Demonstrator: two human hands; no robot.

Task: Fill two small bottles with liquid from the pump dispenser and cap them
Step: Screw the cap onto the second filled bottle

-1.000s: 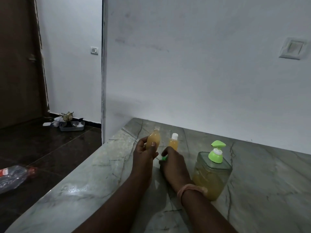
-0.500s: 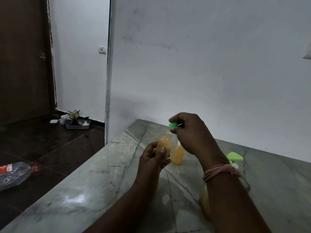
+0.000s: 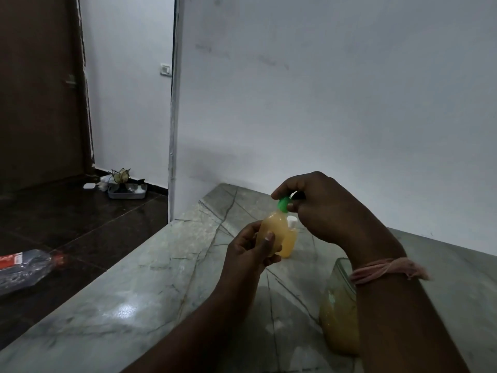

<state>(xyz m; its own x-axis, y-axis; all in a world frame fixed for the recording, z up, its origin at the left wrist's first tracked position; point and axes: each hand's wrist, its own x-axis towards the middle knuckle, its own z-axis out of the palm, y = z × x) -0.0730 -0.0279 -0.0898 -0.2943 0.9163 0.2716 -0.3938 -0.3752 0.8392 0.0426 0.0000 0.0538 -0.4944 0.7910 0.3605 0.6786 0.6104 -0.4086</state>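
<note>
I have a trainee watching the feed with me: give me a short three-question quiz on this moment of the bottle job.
1. True or false: the green cap lies on the marble counter.
2. What does the left hand grip? A) the pump dispenser B) the small bottle of orange liquid C) nothing
3. What colour is the cap of the second bottle, which stands behind on the counter?

Key:
1. False: the right hand pinches it at the mouth of the held bottle.
2. B.
3. White.
</note>
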